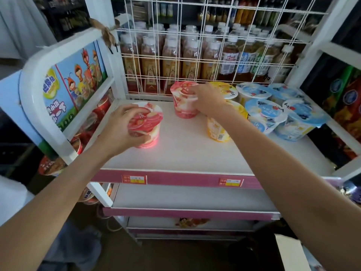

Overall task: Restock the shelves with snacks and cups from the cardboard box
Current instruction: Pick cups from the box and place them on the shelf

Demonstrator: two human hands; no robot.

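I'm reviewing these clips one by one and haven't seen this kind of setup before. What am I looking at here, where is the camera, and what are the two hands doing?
There is no machine here: a person wears one wide-angle camera on the head, so you look forward and down along both bare arms. That is the only view.

In front is a white top shelf of a shop rack, with a wire grid behind it and bottled drinks beyond that.

The left hand grips a pink cup from above, near the shelf's left side. The right hand grips a second pink cup farther back. Both cups seem to stand on the shelf.

Beside the right hand are yellow cups, and to their right a cluster of blue cups. The lower shelves look mostly bare. A corner of a cardboard box shows at bottom right.
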